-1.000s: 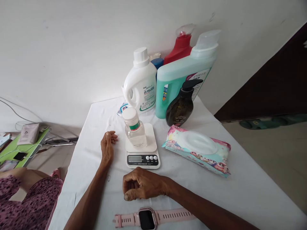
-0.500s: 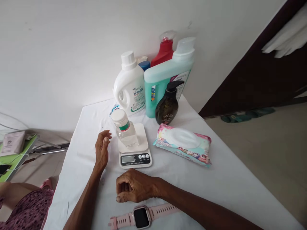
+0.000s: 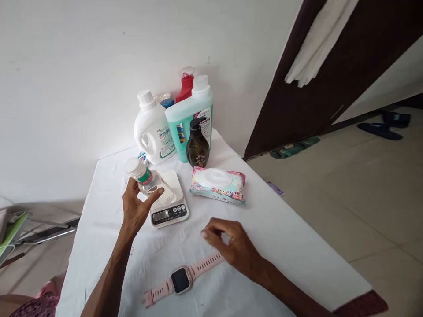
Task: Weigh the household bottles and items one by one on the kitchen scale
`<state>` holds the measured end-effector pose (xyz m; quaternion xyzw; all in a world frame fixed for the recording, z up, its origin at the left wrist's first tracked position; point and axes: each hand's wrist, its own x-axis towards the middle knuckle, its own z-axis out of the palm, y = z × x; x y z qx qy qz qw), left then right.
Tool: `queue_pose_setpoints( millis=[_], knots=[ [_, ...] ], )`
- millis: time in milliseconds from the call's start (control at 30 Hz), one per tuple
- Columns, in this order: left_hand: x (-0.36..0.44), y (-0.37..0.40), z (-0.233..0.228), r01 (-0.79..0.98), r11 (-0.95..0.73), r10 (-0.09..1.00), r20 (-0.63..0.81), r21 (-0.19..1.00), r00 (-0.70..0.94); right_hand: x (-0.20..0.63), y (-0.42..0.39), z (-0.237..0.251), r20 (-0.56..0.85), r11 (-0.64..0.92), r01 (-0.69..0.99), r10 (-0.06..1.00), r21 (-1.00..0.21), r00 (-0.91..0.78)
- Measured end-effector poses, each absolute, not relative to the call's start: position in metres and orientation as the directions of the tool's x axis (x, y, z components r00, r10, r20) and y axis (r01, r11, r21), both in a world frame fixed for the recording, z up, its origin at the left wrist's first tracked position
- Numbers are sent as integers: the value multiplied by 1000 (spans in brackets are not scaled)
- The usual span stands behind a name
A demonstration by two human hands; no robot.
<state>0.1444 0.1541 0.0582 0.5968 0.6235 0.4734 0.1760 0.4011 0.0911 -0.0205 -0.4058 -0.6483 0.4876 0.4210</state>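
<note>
My left hand (image 3: 137, 204) is wrapped round a clear plastic bottle (image 3: 161, 187) with a white cap and a green band, thumb across its front and fingers behind it. The bottle leans to the left in the view, its base over the white kitchen scale (image 3: 178, 187); whether it still touches the scale I cannot tell. My right hand (image 3: 233, 244) is over the table, fingers curled and thumb near the forefinger, with nothing visible in it. Just below it lies a smartwatch with a pink strap (image 3: 181, 280), stretched out flat.
At the back stand a white detergent jug (image 3: 153, 127), a green jug (image 3: 175, 115), a red bottle (image 3: 185, 88) and a dark pump bottle (image 3: 197, 147). A wipes pack (image 3: 218, 185) lies right of the scale. The white-covered table (image 3: 280, 229) ends along a slanting right edge.
My left hand has closed round the bottle, which it was beside before. My right hand has moved right, away from the scale's front. The camera view has turned to the right.
</note>
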Motion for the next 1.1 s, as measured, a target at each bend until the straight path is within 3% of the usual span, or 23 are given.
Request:
queue_pose_setpoints(
  millis=[167,300,433,567,867,1100],
  knots=[
    [169,130,70,556,-246,936,343,794,-75,441,85,-31,111,103,149,993,-983,46],
    [204,122,58,530,-306,947,311,791,83,447,88,-37,151,117,183,972,-976,179],
    [233,125,33,514,-293,956,257,806,142,446,87,-40,255,201,291,954,-935,159],
    [249,134,17,530,-365,931,317,766,183,448,81,-44,307,257,354,947,-899,91],
    [253,148,-1,525,-412,910,365,745,196,449,80,-44,146,108,401,987,-910,66],
    [221,142,17,473,-466,884,415,747,216,461,50,-51,374,293,627,928,-722,-3]
  ],
)
